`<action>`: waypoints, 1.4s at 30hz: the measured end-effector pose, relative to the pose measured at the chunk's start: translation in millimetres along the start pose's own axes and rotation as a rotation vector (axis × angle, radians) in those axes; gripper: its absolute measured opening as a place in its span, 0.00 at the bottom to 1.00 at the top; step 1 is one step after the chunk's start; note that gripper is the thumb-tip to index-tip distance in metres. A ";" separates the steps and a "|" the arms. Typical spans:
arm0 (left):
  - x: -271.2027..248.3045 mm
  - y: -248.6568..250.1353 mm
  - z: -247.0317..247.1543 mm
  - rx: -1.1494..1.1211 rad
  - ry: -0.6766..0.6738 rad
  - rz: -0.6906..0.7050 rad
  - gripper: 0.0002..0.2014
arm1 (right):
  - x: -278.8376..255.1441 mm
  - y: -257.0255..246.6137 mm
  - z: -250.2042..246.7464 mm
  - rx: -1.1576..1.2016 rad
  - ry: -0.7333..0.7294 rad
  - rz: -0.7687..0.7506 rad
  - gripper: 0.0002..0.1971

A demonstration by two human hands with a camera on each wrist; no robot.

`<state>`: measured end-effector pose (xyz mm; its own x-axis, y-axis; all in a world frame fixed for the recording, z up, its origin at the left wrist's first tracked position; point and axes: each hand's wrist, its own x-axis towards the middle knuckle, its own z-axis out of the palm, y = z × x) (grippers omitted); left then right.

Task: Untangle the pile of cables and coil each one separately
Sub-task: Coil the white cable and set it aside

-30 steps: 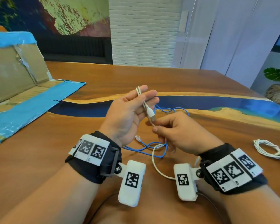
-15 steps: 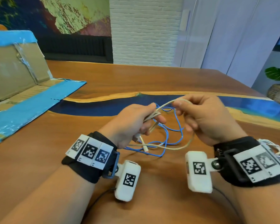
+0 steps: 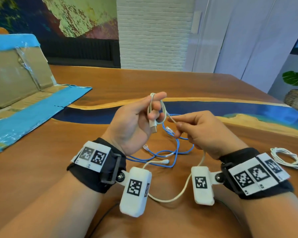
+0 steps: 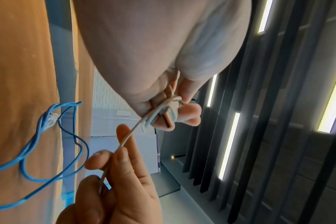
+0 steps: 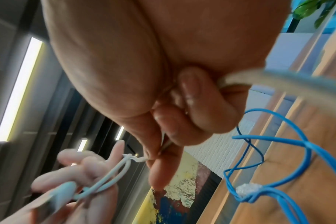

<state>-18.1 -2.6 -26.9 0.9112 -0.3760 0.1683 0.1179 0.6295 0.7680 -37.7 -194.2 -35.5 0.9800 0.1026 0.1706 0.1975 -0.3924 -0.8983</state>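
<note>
The left hand grasps the folded white cable; the right hand pinches it beside. It looks light and soft; hold near the plug.

Glossy wood table, smooth plastic-coated blue cable, white cable, bare metal plug, taped cardboard

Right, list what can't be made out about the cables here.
- White cable: head view, the right hand and wrist camera hide part of its run.
- Blue cable: head view, crossings partly hidden behind both hands.
- USB plug: right wrist view, blurred.
- Left hand: wraps uncountable.
</note>
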 end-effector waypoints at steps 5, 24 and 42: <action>2.4 -2.1 -2.4 -0.017 0.129 0.112 0.15 | -5.5 -3.8 12.3 -0.192 -0.206 -0.016 0.13; -4.9 -2.2 -7.1 0.860 -0.030 -0.119 0.17 | 1.0 -10.5 -4.1 0.567 0.159 -0.039 0.08; 1.6 -3.2 -3.5 0.477 0.201 0.158 0.10 | -10.4 -9.2 25.9 0.004 -0.232 -0.003 0.06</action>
<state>-15.7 -2.8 -31.3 0.9664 -0.1346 0.2191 -0.1768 0.2712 0.9461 -50.3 -167.9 -39.5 0.9472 0.3113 0.0763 0.2001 -0.3886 -0.8994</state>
